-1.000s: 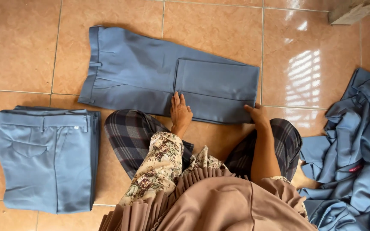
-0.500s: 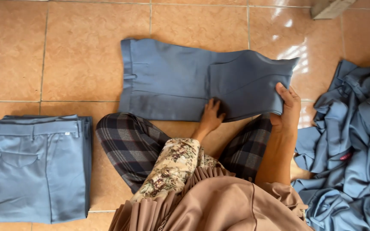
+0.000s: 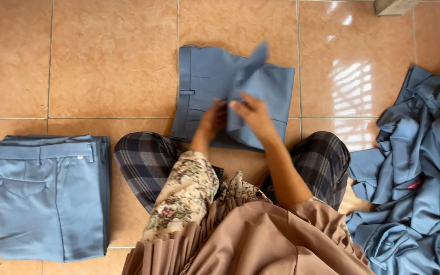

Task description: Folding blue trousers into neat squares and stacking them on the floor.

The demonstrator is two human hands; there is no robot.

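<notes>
Nearest the camera: a pleated tan garment [image 3: 260,244] and plaid-trousered crossed legs [image 3: 143,163] of the seated person. Left hand [image 3: 212,119], in a floral sleeve [image 3: 182,196], lies flat on the blue-grey trousers [image 3: 204,86], pressing the fold; whether the fingers pinch any cloth cannot be told. Right hand [image 3: 253,114] is closed on the loose leg end, lifted and tilted over toward the waistband. The trousers lie on the tiled floor [image 3: 113,66] just beyond the knees, long axis left to right, waistband left; both hands meet at the middle, the right nearer the free end. Left: folded stack of like trousers [image 3: 47,198]. Right: unfolded heap of blue-grey cloth [image 3: 423,168]. Far corner: a block-like object [image 3: 393,6].
</notes>
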